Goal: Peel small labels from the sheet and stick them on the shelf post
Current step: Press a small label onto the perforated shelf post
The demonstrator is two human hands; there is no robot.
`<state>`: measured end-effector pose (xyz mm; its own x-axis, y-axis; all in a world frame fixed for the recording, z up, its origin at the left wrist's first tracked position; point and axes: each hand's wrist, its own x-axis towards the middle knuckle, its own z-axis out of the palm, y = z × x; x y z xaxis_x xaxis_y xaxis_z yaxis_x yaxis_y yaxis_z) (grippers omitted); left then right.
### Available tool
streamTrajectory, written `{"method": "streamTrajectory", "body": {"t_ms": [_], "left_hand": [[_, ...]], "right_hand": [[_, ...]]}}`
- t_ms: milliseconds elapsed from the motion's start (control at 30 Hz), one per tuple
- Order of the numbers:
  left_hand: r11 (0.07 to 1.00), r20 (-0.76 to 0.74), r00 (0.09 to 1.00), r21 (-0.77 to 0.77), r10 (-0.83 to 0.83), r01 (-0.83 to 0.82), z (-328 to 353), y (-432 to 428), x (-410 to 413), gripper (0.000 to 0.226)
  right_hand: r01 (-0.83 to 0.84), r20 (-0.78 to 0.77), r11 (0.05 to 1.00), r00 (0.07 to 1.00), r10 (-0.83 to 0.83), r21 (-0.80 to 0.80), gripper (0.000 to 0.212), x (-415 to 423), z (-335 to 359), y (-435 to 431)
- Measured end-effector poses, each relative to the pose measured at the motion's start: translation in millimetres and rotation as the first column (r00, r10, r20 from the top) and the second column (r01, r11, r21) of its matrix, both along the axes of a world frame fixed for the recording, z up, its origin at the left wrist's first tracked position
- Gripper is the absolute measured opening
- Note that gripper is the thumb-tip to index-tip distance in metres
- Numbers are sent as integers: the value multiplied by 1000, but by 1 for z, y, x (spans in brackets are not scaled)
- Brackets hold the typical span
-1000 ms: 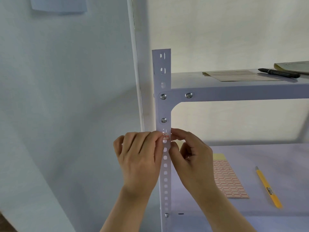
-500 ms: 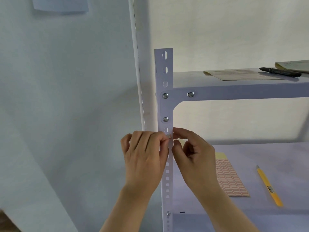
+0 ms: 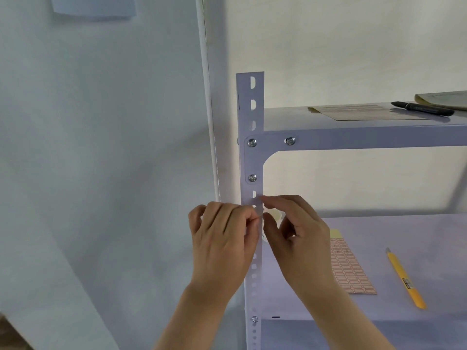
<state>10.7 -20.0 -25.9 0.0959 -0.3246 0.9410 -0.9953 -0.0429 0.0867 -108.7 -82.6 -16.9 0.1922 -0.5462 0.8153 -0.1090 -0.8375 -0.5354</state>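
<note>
The grey perforated shelf post [image 3: 250, 109] stands upright in the middle. Both my hands meet on it just under its lower bolt. My left hand [image 3: 222, 243] has its fingers curled against the post's front, on a small pale label [image 3: 258, 210] that is blurred. My right hand [image 3: 300, 238] pinches at the label from the post's right edge with forefinger and thumb. The pink label sheet [image 3: 351, 271] lies flat on the lower shelf [image 3: 404, 228], to the right of my right wrist.
A yellow pen-like tool [image 3: 404, 279] lies on the lower shelf right of the sheet. On the upper shelf are papers [image 3: 361, 113], a black marker [image 3: 422, 108] and a notepad [image 3: 444, 99]. A white pipe [image 3: 209, 122] runs down the wall left of the post.
The label's red print, visible between my fingertips a second ago, is now covered or blurred. Both hands stay at the same spot on the post; the view has drifted slightly.
</note>
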Motion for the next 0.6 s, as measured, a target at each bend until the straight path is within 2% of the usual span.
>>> {"method": "streamTrajectory", "body": {"t_ms": [133, 267, 433, 600], "left_hand": [[996, -49, 995, -8, -92, 91, -7, 8, -7, 23], [974, -220, 949, -54, -225, 219, 2, 17, -11, 16], [906, -478, 773, -144, -416, 398, 20, 29, -20, 6], [869, -644, 624, -138, -443, 474, 33, 36, -27, 13]], "right_hand": [[-48, -39, 998, 998, 47, -48, 17, -5, -3, 1], [-109, -26, 994, 994, 110, 23, 12, -13, -2, 5], [-206, 34, 969, 979, 203, 135, 10, -23, 9, 15], [-266, 94, 927, 964, 250, 264, 12, -33, 18, 25]]}}
